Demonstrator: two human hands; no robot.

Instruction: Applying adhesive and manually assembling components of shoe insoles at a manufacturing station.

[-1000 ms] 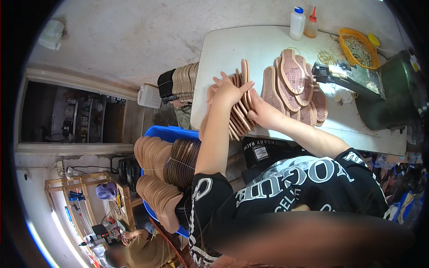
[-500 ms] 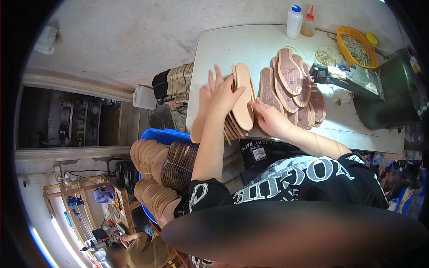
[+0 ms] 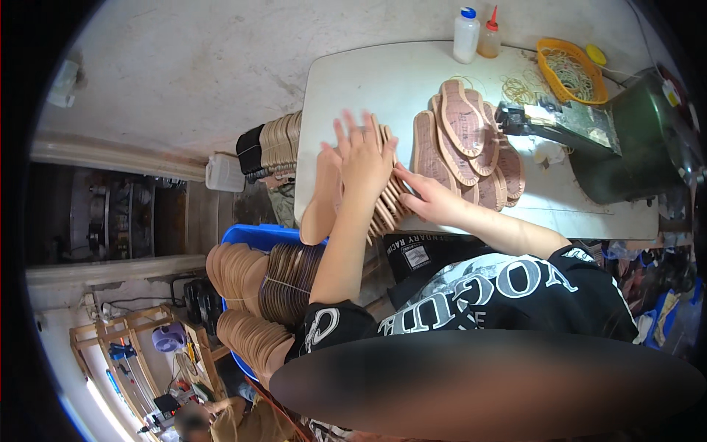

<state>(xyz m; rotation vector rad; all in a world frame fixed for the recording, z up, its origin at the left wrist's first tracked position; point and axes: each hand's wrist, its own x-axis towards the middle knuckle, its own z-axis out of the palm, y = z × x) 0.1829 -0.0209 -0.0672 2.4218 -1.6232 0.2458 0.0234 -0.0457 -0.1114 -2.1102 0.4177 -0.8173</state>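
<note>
Tan insoles (image 3: pixel 387 210) lean together in a fanned row near the table's front edge, seen mostly edge-on. Over their upper left side lies my left hand (image 3: pixel 362 158), fingers stretched and spread, fingertips blurred, thumb against the insoles. My right hand (image 3: pixel 434 197) grips the right side of the row, some of its fingertips hidden among the insoles. One more tan insole (image 3: pixel 318 210) rests flat beneath my left forearm. Right of the row, a pile of insoles with brownish patterned tops and stitched rims (image 3: pixel 460 132) overlaps on the table.
A green sewing machine (image 3: pixel 618 140) stands at the right of the white table (image 3: pixel 353 81). Behind it are a yellow basket of cord (image 3: pixel 571 70) and two bottles (image 3: pixel 466 37). Left of me, a blue bin (image 3: pixel 258 234) holds bundled insoles. Another person (image 3: pixel 250 420) sits at lower left.
The insole that lay face-up between my hands has tipped onto its edge into the row. My left hand has moved over the row; my right hand stays at its right side.
</note>
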